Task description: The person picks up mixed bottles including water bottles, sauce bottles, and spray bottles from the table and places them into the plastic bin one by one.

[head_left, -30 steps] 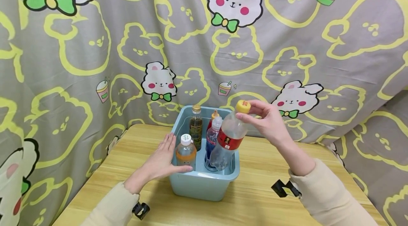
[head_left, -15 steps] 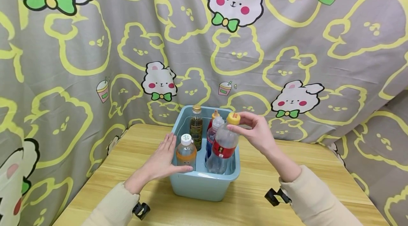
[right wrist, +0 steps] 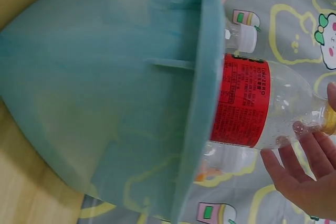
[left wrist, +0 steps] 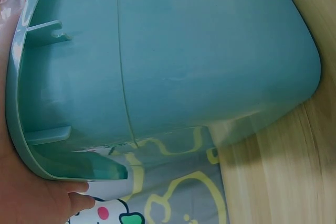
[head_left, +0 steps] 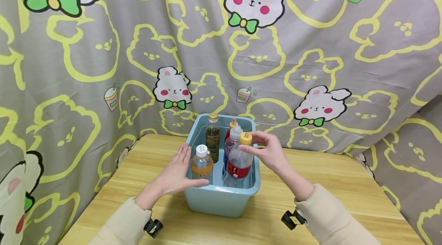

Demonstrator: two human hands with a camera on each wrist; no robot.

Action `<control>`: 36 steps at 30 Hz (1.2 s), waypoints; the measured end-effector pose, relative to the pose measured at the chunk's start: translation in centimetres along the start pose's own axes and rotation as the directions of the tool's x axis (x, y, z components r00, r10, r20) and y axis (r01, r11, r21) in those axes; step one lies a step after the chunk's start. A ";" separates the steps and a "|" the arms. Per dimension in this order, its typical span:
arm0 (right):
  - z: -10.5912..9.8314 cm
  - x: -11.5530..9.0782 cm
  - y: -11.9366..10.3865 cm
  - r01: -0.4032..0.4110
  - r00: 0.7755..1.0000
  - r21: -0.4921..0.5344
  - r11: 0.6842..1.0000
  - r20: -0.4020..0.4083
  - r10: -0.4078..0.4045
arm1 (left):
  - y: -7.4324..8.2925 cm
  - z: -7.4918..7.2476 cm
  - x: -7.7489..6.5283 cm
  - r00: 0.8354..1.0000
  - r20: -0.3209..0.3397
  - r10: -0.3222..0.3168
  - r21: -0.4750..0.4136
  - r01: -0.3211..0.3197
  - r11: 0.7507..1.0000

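By its yellow cap, my right hand (head_left: 271, 153) pinches a clear plastic soda bottle (head_left: 238, 170) with a red label. The bottle stands nearly upright inside the front right of a light blue plastic bin (head_left: 219, 201); its base is hidden by the front wall. In the right wrist view the red label (right wrist: 244, 100) shows just above the rim. My left hand (head_left: 174, 172) rests on the bin's left front corner, fingers straight along the side and thumb on the front rim. Close to that thumb stands a white-capped bottle (head_left: 202, 166) with an orange label.
Also in the bin are a dark bottle (head_left: 213, 143) with a gold cap, a clear-capped bottle (head_left: 231, 146) with a blue label, and a red bottle with an orange tip (head_left: 233, 123). The bin stands on a wooden table (head_left: 300, 176). A patterned curtain (head_left: 259, 57) hangs behind.
My right hand has moved down and left, lowering the soda bottle deeper into the bin and bringing it from tilted to nearly upright. The left hand has stayed put.
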State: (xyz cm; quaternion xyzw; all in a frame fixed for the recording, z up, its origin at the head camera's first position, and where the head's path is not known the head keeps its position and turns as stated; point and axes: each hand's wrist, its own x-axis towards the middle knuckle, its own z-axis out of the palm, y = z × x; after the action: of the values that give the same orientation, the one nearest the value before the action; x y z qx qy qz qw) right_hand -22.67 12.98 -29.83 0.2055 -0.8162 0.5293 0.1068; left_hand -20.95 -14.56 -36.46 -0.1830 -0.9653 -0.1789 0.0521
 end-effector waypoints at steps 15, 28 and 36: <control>2.0 0.3 2.2 -0.037 0.999 0.015 0.999 0.019 0.037 | 0.0 0.0 0.0 1.000 -0.002 0.000 -0.004 0.000 1.000; 3.1 0.1 3.5 -0.070 0.998 0.023 0.997 -0.002 0.070 | 0.0 0.1 0.1 1.000 0.009 -0.001 -0.001 0.001 1.000; 3.2 -0.2 1.8 -0.099 0.995 0.030 0.995 -0.010 0.099 | -0.1 0.0 0.0 1.000 0.009 -0.004 -0.005 0.004 1.000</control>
State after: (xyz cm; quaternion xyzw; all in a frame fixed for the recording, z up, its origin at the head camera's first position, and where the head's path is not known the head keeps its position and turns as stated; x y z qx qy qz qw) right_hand -23.16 10.79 -32.71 0.1633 -0.8170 0.5469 0.0822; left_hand -20.99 -14.59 -36.52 -0.1821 -0.9654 -0.1808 0.0472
